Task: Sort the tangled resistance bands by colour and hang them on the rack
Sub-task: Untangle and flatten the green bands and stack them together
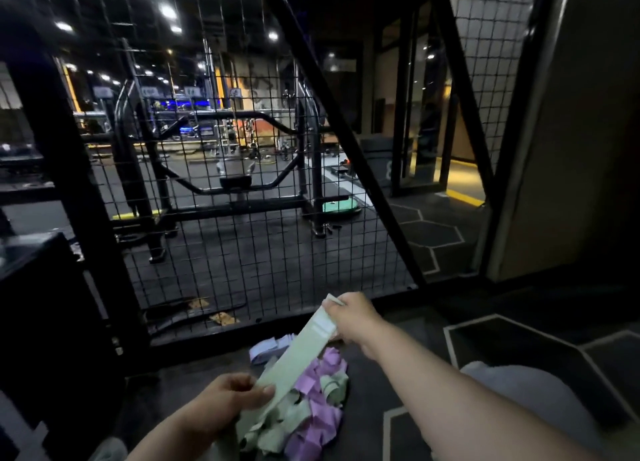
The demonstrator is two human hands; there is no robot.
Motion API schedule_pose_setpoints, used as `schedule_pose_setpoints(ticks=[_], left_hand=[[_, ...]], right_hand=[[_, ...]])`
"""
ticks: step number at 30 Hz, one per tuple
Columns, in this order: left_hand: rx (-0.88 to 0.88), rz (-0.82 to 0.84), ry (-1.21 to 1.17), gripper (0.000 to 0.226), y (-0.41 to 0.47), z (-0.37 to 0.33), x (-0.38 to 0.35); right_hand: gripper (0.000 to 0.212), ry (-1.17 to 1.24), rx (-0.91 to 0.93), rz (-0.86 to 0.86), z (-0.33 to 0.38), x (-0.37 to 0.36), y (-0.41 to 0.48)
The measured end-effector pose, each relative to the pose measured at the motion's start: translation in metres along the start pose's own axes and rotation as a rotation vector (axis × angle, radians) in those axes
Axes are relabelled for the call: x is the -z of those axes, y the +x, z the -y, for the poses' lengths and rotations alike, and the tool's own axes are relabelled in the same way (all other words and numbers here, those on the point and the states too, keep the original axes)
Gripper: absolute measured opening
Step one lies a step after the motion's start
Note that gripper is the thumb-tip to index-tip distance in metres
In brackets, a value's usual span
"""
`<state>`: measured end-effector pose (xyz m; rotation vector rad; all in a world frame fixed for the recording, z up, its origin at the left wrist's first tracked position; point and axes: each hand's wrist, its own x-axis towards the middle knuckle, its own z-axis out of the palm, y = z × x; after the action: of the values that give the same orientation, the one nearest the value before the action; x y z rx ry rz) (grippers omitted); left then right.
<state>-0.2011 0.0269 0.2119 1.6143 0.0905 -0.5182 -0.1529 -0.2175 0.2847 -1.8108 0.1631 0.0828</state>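
Observation:
A pale green resistance band [304,353] is stretched flat between my two hands, above a tangled pile of bands [311,412] on the dark floor. My right hand [349,317] grips its far end, raised toward the wire mesh rack [263,260]. My left hand [228,401] pinches its near end beside the pile. The pile mixes pale green and purple [325,422] bands; a pale lilac band [266,348] lies at its far edge. Nothing hangs on the mesh that I can see.
The black mesh panel with a thick diagonal bar [349,142] stands just ahead, with gym machines behind it. A dark box [38,287] sits at my left. My knee in light grey cloth [519,391] is at the right. A wall [571,149] rises at far right.

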Motion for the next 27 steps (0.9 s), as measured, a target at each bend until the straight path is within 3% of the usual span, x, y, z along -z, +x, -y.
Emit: schedule_pose_setpoints(ticks=[3, 8, 14, 17, 27], left_hand=[[0.069, -0.034, 0.039, 0.06, -0.004, 0.019, 0.012], [0.228, -0.168, 0.159, 0.038, -0.004, 0.056, 0.037], [0.357, -0.4, 0.074, 0.019, 0.017, 0.11, 0.058], [0.413, -0.555, -0.013, 0.022, 0.036, 0.124, 0.051], [0.668, -0.692, 0.02, 0.025, 0.087, 0.22, 0.05]], right_hand=[[0.03, -0.048, -0.056, -0.062, -0.023, 0.004, 0.003], [0.025, -0.065, -0.199, -0.081, -0.075, -0.005, 0.016], [0.024, -0.073, -0.443, 0.016, -0.152, -0.031, 0.034], [0.023, -0.11, -0.523, 0.034, -0.187, -0.048, 0.042], [0.011, -0.404, -0.79, 0.086, -0.292, -0.084, 0.064]])
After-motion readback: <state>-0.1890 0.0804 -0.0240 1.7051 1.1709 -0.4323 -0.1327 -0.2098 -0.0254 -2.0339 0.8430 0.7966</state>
